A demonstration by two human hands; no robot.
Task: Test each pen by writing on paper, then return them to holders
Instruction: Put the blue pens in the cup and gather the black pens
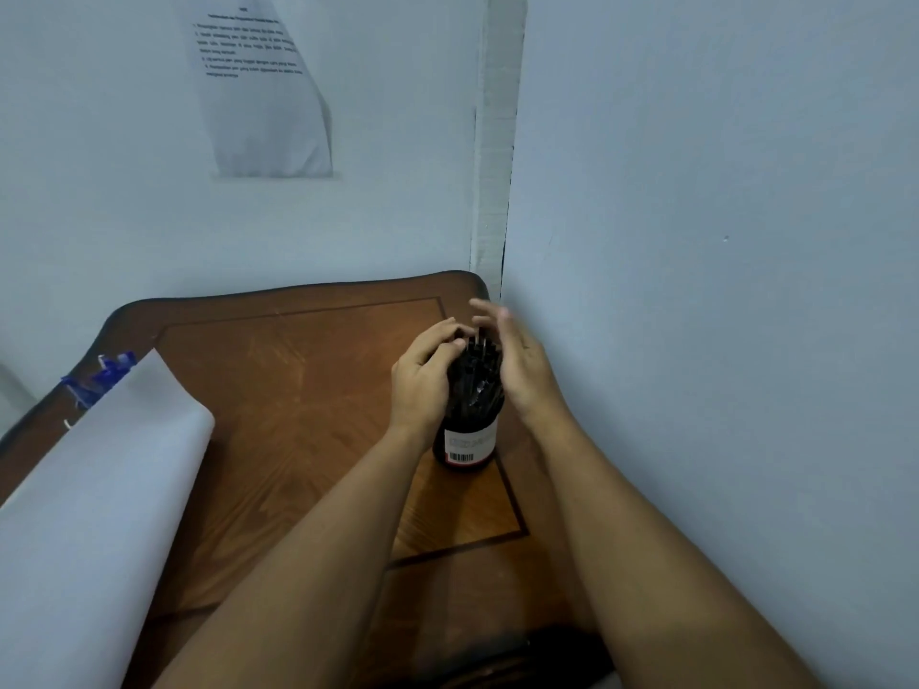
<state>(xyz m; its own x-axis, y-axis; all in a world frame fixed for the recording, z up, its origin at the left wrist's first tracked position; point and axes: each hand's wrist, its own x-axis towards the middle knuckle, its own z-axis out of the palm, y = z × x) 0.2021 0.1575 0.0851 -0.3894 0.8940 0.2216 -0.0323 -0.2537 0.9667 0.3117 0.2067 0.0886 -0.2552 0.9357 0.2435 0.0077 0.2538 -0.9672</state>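
Observation:
A round holder [467,447] with a white barcode label stands on the wooden table [308,390] near the right wall. It is packed with several black pens [476,385]. My left hand [422,380] sits against the left side of the bunch, its fingers curled over the pen tops. My right hand [517,360] is on the right side of the bunch, blurred, with fingers straight and spread above the pens. A large white paper sheet [89,494] lies on the table's left part. Blue pens [99,377] show behind its far corner.
The table stands in a corner between a back wall and a right wall [696,290]. A printed sheet [263,87] hangs on the back wall. A dark object [502,658] shows at the near table edge between my forearms.

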